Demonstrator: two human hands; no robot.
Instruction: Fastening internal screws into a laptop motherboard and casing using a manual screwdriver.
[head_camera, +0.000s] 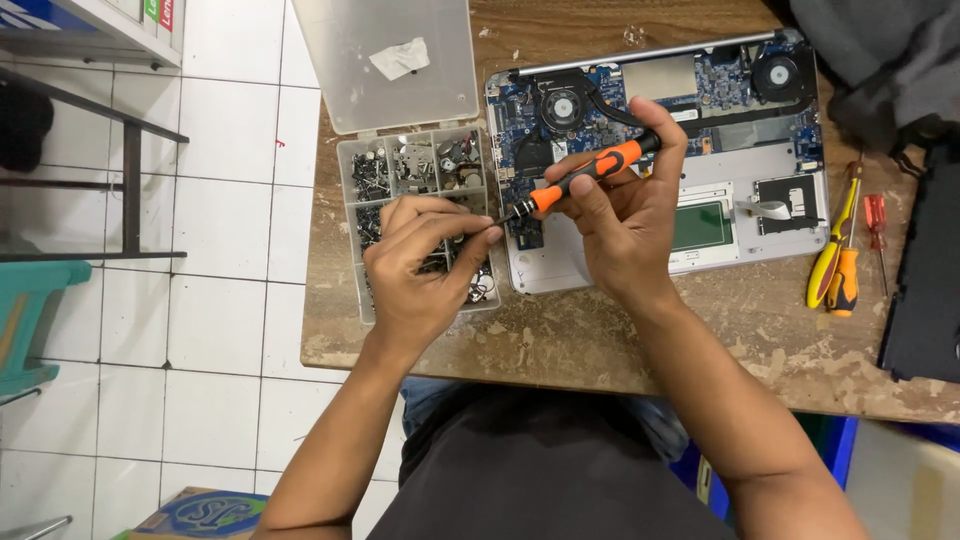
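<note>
Between the two hands, at the middle of the view: a slim precision screwdriver with an orange and black plastic handle (585, 175), held slanted, its metal tip pointing down-left, its black cap pointing up-right. Right hand (625, 215) wrapped around the handle, fingers curled tight over the grip, thumb along the shaft near the tip. Left hand (425, 265) pinched narrow, thumb and fingertips pressed together right at the screwdriver tip; whatever sits in that pinch too small to make out.

Under the left hand: a clear plastic compartment box (362, 165) filled with small metal screws and parts, its clear hinged lid (385, 60) folded open behind it, a scrap of white tape on the lid.

Just right of the box, under the right hand: an opened silver laptop base (745, 165), bottom cover off, blue circuit board, two round black fans and a copper-coloured heat pipe showing, a green panel in the lower half.

Beneath everything: a worn brown wooden counter (600, 350) with scuffed pale patches.

Further right on the counter: a pair of pliers with yellow and orange grips (835, 265), and beside it a small screwdriver with a clear red handle (876, 222). At the right edge, a flat black panel (925, 290); above it, dark grey cloth (880, 60).

Left of the counter: white floor tiles (220, 330).
</note>
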